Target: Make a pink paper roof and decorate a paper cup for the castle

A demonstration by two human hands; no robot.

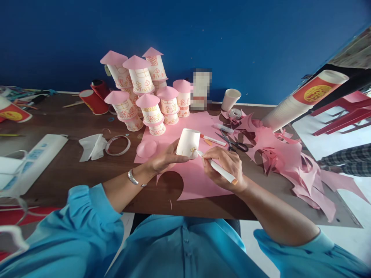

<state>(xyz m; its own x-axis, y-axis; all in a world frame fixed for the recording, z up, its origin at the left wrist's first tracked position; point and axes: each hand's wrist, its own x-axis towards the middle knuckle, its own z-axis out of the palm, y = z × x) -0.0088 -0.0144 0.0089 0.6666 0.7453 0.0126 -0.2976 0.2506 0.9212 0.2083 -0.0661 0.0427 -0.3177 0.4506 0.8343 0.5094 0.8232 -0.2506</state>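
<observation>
Here the paper cup (188, 143) is gripped upside down in the left hand (165, 158). A marker (216, 166) is clasped in the right hand (227, 166), its tip laid leftward against the cup's wall.

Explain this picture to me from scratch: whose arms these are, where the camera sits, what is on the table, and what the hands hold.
The single picture comes from a camera worn on a person's head, looking down at their own arms in blue sleeves. The left hand holds a white paper cup upside down. The right hand holds a marker, its tip at a small drawing on the cup. On the brown table lie a pink paper sheet, scissors, pink paper scraps and decorated cup towers with pink cone roofs.
</observation>
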